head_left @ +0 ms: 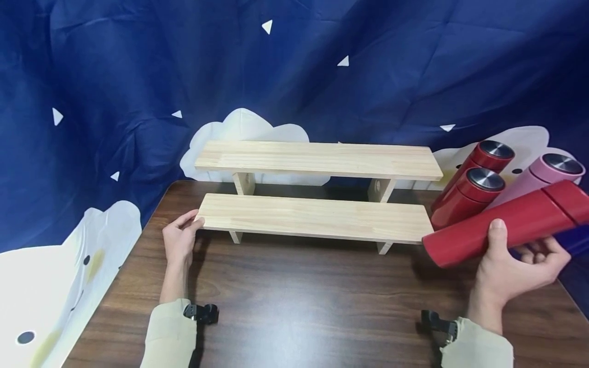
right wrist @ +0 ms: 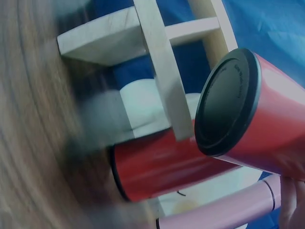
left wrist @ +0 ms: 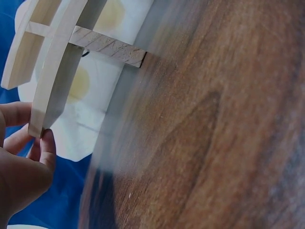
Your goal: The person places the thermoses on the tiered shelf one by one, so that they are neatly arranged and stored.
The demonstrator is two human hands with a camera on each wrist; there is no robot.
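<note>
Left hand [head_left: 179, 240] pinches lower shelf's [head_left: 313, 219] left end. Far nearer the right hand [head_left: 517, 273]: held red bottle [head_left: 524, 220], raised above counter [head_left: 294, 296], long axis slanting up rightward, base near shelf's right end.

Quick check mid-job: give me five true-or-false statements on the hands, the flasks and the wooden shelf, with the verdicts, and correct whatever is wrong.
1. The left hand pinches the left end of the lower board. True.
2. The right hand grips a pink flask. False: the right hand grips a red flask.
3. That flask is tilted, its base end toward the shelf. True.
4. The pink flask lies on the upper board. False: the pink flask is to the right of the shelf.
5. Two other red flasks with silver-topped lids are also to the right of the shelf. True.
</note>
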